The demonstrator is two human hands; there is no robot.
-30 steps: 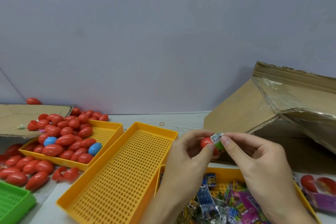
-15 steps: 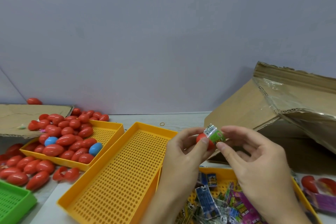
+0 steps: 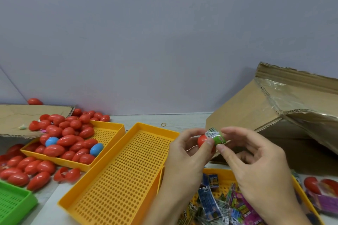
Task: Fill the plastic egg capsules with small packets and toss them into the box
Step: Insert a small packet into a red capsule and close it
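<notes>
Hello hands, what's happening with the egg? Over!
Left hand grips red egg. Right hand pinches green packet at its opening. Packet not fully in. Nothing blocking the box.

**Age marks on the packets, little else legible**

The only clear print is "6+" in white on small black squares, on the wrappers of the packets (image 3: 208,199) heaped in the yellow tray (image 3: 300,191) at the lower right: one on a blue packet near the tray's left side, others on packets along the bottom edge. The green packet (image 3: 216,136) held between the two hands carries a barcode strip and a small red-and-white logo, both too small to read. Lettering on the purple and green wrappers is blurred.
</notes>
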